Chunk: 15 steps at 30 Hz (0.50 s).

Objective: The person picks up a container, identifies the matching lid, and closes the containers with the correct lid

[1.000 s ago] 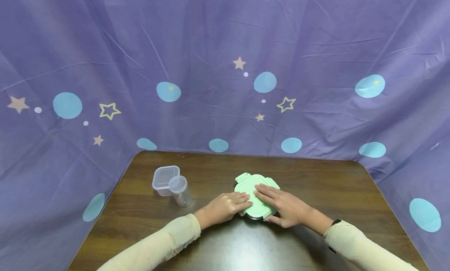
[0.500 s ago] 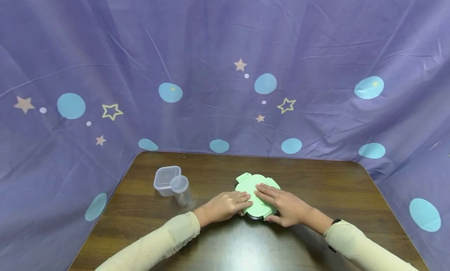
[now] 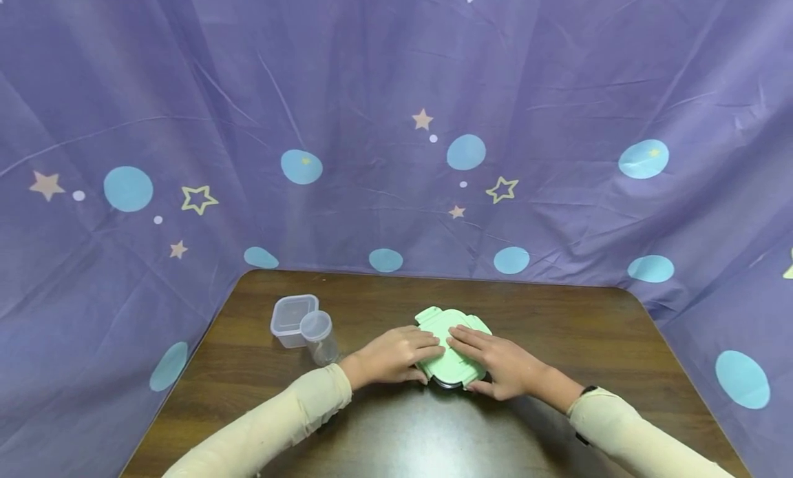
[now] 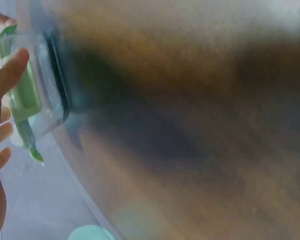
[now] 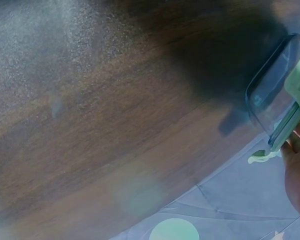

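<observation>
A clear glass food container [image 4: 46, 85] with a pale green snap-lock lid [image 3: 455, 319] stands on the brown wooden table. My left hand [image 3: 392, 355] lies over the lid's left side with its fingers stretched across the top. In the left wrist view, its thumb [image 4: 12, 72] touches a green side flap [image 4: 26, 95]. My right hand [image 3: 500, 364] rests on the lid's right side, fingers flat and thumb at the near right corner. A flap [image 5: 262, 157] sticks outward in the right wrist view. The hands cover part of the lid.
To the left stands a small square translucent container [image 3: 291, 316] with a lid. A clear round jar [image 3: 321, 340] with a translucent cap stands close in front of it. A purple curtain [image 3: 372, 120] with stars and dots surrounds the table [image 3: 557, 313].
My left hand has shifted slightly up along the lid's left side, and its thumb now shows apart from the fingers. The right hand stays nearly in place. The head view has tilted slightly.
</observation>
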Motion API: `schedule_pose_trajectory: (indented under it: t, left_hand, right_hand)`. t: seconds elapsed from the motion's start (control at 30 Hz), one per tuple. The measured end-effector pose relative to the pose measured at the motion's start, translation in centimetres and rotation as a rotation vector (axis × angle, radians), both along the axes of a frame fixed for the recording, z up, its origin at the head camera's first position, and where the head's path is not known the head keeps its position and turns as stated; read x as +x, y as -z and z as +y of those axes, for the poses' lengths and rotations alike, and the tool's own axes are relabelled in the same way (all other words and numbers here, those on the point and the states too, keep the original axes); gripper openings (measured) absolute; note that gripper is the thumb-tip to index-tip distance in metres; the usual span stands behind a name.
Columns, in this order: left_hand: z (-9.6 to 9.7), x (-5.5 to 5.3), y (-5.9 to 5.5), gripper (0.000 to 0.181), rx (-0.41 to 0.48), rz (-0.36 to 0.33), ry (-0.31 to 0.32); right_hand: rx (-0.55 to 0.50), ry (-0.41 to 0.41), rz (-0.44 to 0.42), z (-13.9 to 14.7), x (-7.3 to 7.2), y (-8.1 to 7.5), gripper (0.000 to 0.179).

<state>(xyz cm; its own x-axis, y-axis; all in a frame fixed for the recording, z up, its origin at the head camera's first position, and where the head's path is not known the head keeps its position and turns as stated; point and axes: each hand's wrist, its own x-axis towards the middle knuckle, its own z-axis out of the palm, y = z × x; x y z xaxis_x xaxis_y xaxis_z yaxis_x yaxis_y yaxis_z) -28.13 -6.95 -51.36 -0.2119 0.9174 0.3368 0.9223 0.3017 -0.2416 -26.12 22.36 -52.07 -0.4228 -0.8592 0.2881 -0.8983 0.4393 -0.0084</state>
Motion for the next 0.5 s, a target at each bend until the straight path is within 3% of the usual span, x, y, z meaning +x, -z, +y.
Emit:
schedule_pose_trajectory:
  t: [0.13,0.27,0.5]
  left_hand:
    - [-0.3,-0.6,-0.4,0.085,-0.057,-0.067,-0.11]
    - [-0.4,-1.2,-0.5,0.091,-0.125,-0.131,-0.208]
    - [-0.4,-1.1,-0.4,0.091,-0.163,-0.199,-0.244]
  right_hand:
    - [0.024,0.007,0.008,-0.1,0.0,-0.2,0.087]
    - [0.038,0.02,0.013,-0.3,0.0,-0.3,0.09]
    - [0.008,0.082,-0.019,-1.2,0.6,-0.2,0.089]
